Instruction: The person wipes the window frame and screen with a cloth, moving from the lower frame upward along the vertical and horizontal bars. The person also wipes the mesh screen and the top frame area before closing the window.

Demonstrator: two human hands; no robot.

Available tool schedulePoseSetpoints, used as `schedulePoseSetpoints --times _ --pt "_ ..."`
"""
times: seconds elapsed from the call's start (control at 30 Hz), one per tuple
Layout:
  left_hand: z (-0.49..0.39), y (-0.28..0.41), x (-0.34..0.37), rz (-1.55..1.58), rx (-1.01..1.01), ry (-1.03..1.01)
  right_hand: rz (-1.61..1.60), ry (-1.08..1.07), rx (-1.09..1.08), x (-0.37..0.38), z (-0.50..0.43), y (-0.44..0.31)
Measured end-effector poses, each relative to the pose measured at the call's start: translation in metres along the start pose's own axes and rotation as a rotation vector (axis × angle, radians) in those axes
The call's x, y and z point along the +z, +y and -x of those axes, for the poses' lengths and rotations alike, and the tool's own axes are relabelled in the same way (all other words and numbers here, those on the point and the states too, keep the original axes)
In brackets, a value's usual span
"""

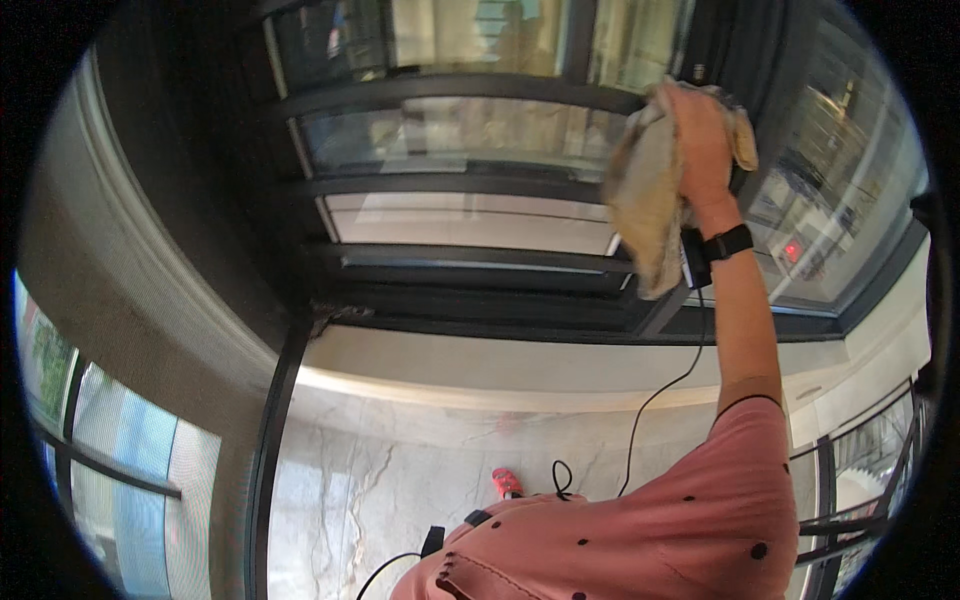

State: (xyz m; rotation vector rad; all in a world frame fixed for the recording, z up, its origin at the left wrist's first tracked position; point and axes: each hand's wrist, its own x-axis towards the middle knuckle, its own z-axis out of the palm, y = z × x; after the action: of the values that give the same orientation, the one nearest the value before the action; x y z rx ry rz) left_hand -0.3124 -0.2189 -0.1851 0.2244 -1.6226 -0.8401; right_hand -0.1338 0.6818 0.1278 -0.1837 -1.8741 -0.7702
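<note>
Raised at the upper right, my right hand (703,146) holds a crumpled, beige and grey cloth (641,199). The cloth hangs down to the left of my wrist, and a fold of it shows to the right of my fingers. It is up against, or just in front of, a dark-framed window (465,184) with several horizontal bars and glass panes. I cannot tell whether it touches the frame. The cloth hides my fingertips. A black wrist strap (727,243) with a small black device (696,259) sits on my right wrist. My left hand is out of view.
A black cable (646,401) runs from the wrist device down toward my body. Below the window lies a pale sill (487,360), then a veined marble floor (322,480). A mesh screen (172,315) stands left; another glass pane (825,172) is right. Dark metal bars (840,529) show at lower right.
</note>
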Motion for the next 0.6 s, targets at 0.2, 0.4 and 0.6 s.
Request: schedulePoseSetpoints --times 0.2,0.4,0.6 --pt "0.005 -0.005 -0.015 -0.005 -0.110 0.023 -0.096 0.415 0.102 0.037 -0.028 -0.055" --pt "0.015 0.016 -0.023 -0.284 -0.194 -0.004 -0.175 0.172 0.163 0.033 -0.026 -0.124" --pt "0.018 0.018 -0.035 -0.266 -0.190 0.032 -0.116 -0.229 0.017 0.039 0.020 -0.161"
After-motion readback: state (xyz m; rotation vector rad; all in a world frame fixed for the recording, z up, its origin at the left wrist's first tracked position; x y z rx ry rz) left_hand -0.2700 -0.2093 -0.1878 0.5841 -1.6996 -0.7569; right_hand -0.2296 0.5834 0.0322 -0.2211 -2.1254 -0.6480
